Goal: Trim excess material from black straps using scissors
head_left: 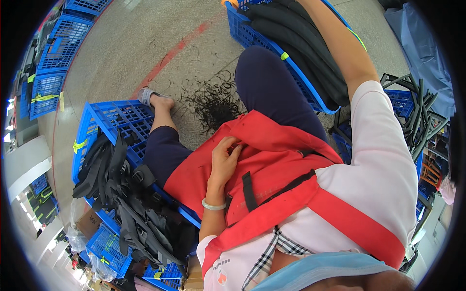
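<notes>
My left hand [224, 159] lies on the red apron [262, 128] over my lap. Its fingers are bent in toward the thumb, and whatever they may hold is hidden. Stretched up and to the right, my right arm [340, 39] passes over a blue crate [238, 26] of long black padded pieces [298, 41]. The right hand itself lies beyond the upper edge of the picture. Close by my left leg stands another blue crate [90, 121], heaped with black straps and buckles [141, 213].
Black scraps [213, 104] litter the floor between my legs, near a red line [170, 56]. Blue crates [52, 53] are lined up at the far left. On the right are black strips [420, 114] above a blue crate, and a blue sheet [420, 53].
</notes>
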### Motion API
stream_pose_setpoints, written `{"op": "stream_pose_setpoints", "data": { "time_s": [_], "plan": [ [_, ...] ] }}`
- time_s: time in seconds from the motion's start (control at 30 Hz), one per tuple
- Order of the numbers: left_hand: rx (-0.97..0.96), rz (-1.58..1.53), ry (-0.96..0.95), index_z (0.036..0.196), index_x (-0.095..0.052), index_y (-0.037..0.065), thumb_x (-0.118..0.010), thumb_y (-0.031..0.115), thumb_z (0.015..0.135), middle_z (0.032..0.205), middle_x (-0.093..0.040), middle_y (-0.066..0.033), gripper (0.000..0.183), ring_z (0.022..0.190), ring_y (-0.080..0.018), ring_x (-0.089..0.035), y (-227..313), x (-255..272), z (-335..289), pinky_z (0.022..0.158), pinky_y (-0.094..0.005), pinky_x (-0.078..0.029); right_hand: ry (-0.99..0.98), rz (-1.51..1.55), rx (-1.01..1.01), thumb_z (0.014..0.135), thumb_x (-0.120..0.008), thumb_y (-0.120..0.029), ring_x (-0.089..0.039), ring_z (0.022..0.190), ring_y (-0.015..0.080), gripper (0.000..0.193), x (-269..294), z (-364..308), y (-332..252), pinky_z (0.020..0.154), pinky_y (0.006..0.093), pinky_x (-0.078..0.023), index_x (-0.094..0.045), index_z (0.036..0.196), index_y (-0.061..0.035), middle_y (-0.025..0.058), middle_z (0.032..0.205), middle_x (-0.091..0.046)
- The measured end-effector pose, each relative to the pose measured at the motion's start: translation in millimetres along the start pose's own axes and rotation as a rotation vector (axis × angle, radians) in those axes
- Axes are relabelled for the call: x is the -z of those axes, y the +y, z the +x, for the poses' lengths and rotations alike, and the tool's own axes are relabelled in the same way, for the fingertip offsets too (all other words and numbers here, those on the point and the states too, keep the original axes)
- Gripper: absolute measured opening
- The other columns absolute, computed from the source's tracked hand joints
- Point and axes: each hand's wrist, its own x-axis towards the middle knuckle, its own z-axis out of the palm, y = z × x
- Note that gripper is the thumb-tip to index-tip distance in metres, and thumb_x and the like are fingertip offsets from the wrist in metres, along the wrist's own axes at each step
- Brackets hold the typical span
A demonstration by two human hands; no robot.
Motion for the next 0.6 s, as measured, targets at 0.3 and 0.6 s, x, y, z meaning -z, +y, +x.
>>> {"op": "stream_pose_setpoints", "data": {
  "time_s": [0.3,0.6],
  "plan": [
    [-0.079,0.005,0.026,0.102,-0.063,-0.002,-0.06,0.001,0.083,0.096,-0.063,-0.0113,0.019,0.08,-0.0207,-0.061,3,-3,-2,0.072,-0.0271,-0.047,-0.451,-0.823,0.18,0.076,-0.069,-0.036,-0.066,0.087,0.0321,0.037,12,-21,124,0.078,0.042,-0.051,-0.065,0.1,-0.0073,0.018,0.094,-0.067],
    [-0.028,0.03,0.013,0.101,-0.063,-0.002,-0.059,0.001,0.083,0.094,-0.063,-0.0118,0.019,0.078,-0.021,-0.061,1,0,-6,0.071,-0.0285,-0.048,-0.111,-0.061,0.122,0.079,-0.068,-0.013,-0.055,0.058,0.0193,0.014,7,-15,65,0.052,0.0354,-0.044,-0.062,0.08,-0.0004,0.0078,0.066,-0.059]
  ]
}}
